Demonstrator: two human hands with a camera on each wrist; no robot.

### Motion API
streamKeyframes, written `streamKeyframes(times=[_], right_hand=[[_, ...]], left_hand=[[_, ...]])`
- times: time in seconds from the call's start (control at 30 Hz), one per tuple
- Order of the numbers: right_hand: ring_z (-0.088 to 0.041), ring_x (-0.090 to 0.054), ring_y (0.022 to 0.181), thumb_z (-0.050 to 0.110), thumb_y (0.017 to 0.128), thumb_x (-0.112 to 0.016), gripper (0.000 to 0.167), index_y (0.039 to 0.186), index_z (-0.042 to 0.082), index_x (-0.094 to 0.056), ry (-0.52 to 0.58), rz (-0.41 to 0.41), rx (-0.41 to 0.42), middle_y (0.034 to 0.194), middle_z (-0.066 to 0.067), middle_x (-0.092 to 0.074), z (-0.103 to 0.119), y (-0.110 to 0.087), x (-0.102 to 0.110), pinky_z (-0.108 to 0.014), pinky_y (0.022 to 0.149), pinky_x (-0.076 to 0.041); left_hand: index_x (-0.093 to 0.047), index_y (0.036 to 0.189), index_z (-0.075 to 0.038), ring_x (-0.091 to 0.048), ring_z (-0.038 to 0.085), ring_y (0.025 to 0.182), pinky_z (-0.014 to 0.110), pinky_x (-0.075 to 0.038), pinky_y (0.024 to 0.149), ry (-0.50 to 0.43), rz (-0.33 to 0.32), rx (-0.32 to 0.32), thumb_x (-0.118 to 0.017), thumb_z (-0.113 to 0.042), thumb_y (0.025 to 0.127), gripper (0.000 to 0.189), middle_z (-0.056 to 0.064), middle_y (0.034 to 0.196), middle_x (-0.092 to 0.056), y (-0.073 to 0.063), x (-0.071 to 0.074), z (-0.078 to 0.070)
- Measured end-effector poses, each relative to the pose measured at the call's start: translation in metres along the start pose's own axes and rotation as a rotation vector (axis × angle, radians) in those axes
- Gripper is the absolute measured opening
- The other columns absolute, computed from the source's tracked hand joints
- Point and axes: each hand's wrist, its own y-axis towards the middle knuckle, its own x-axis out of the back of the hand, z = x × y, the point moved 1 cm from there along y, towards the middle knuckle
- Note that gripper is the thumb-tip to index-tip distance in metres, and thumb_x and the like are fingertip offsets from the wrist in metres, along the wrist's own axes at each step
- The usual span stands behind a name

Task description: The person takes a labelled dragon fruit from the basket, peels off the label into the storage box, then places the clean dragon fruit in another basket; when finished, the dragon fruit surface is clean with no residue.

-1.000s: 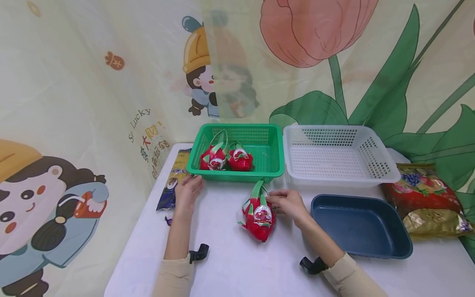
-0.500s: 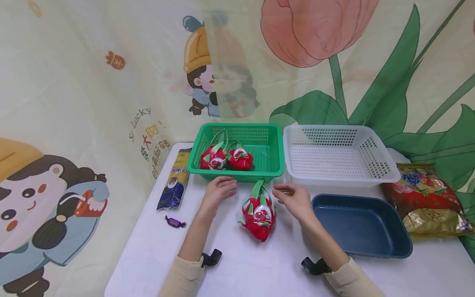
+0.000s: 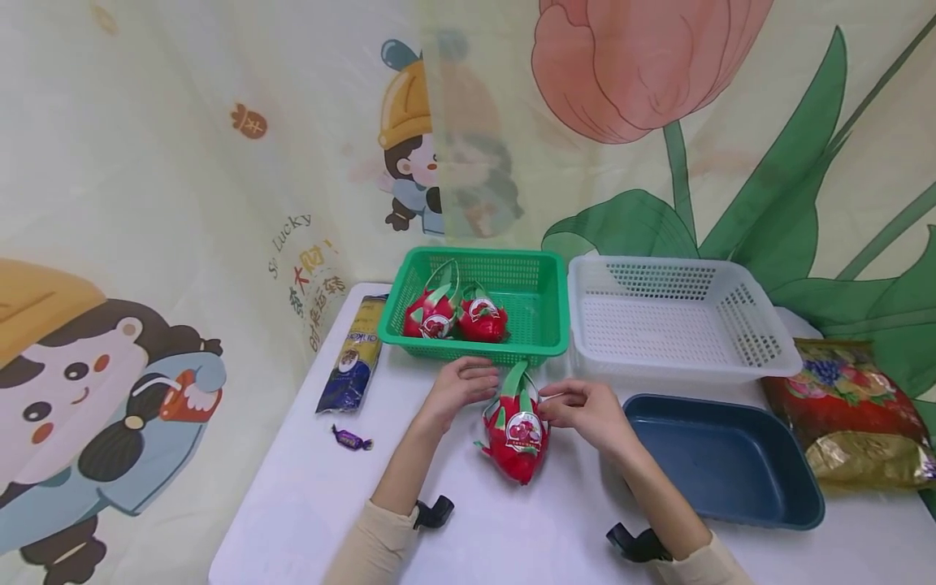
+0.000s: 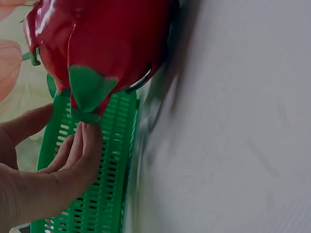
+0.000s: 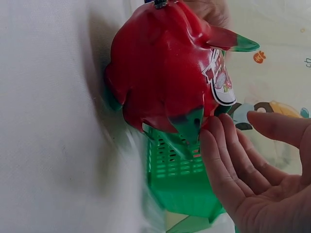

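Observation:
A red dragon fruit (image 3: 517, 439) with green leaf tips and a round white label lies on the white tabletop. From its left side my left hand (image 3: 459, 388) reaches over with relaxed fingers; the left wrist view shows the fingertips (image 4: 91, 130) right at a green leaf tip. On the other side is my right hand (image 3: 585, 410), its fingers extended and touching the fruit near the label, thumb apart in the right wrist view. Just behind stands a green basket (image 3: 561, 313), holding two more dragon fruits (image 3: 483, 319).
A white basket (image 3: 786, 361) stands right of the green one, with a dark blue tray (image 3: 731, 455) in front. A red and gold bag (image 3: 855, 406) lies far right. At left are a gold and blue packet (image 3: 353, 357) and a purple wrapped candy (image 3: 352, 439).
My left hand has moved right, from beside the packet to the dragon fruit. My right hand drew slightly off the fruit, then came back to it. The view has shifted a little.

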Motion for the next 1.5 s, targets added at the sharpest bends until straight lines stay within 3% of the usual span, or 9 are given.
streamKeyframes(times=[0.37,0.63,0.8,0.97,1.23,1.5], right_hand=[[-0.028,-0.076,0.095,0.019,0.094,-0.078,0.039,0.125,-0.003,-0.070,0.006,0.093,-0.007,0.108,-0.015,-0.077,-0.005,-0.003,0.001,-0.037,0.085,-0.064],[-0.025,-0.073,0.094,0.017,0.092,-0.080,0.037,0.123,-0.002,-0.071,-0.028,0.146,0.004,0.097,-0.012,-0.078,-0.009,-0.003,0.001,-0.031,0.084,-0.062],[-0.025,-0.074,0.089,0.014,0.091,-0.081,0.037,0.121,-0.004,-0.071,-0.011,0.162,0.012,0.094,-0.013,-0.078,-0.010,-0.003,0.000,-0.029,0.082,-0.062],[-0.026,-0.075,0.089,0.013,0.091,-0.081,0.038,0.122,-0.007,-0.068,0.041,0.190,0.004,0.096,-0.016,-0.078,-0.011,-0.001,0.000,-0.034,0.082,-0.065],[-0.023,-0.076,0.086,0.013,0.088,-0.085,0.034,0.112,-0.008,-0.072,0.140,0.186,-0.081,0.095,-0.015,-0.078,-0.018,0.004,-0.005,-0.044,0.082,-0.065],[-0.020,-0.077,0.086,0.013,0.090,-0.082,0.035,0.114,-0.010,-0.073,0.182,0.193,-0.123,0.099,-0.014,-0.079,-0.019,0.009,-0.004,-0.038,0.081,-0.065]], left_hand=[[-0.057,0.142,0.001,-0.072,0.026,0.113,0.038,-0.057,0.102,-0.028,0.037,0.045,-0.071,-0.007,0.099,0.047,0.020,0.128,-0.071,-0.002,-0.010,0.005],[-0.059,0.142,-0.004,-0.072,0.024,0.112,0.034,-0.060,0.096,-0.007,0.075,0.080,-0.076,-0.011,0.096,0.050,0.017,0.127,-0.072,-0.003,-0.015,0.008],[-0.058,0.143,-0.003,-0.074,0.022,0.106,0.031,-0.061,0.091,-0.028,0.075,0.084,-0.075,-0.009,0.095,0.051,0.017,0.122,-0.074,-0.002,-0.015,0.012],[-0.059,0.143,0.001,-0.075,0.025,0.107,0.032,-0.060,0.096,-0.062,0.087,0.075,-0.072,-0.007,0.097,0.049,0.018,0.126,-0.073,-0.002,-0.017,0.011],[-0.063,0.137,0.007,-0.076,0.027,0.105,0.031,-0.059,0.097,-0.110,0.064,0.067,-0.071,-0.005,0.097,0.042,0.020,0.128,-0.071,-0.001,-0.016,0.013],[-0.066,0.136,0.005,-0.075,0.020,0.104,0.028,-0.061,0.091,-0.150,0.018,0.095,-0.070,0.002,0.096,0.040,0.019,0.126,-0.073,0.000,-0.015,0.014]])
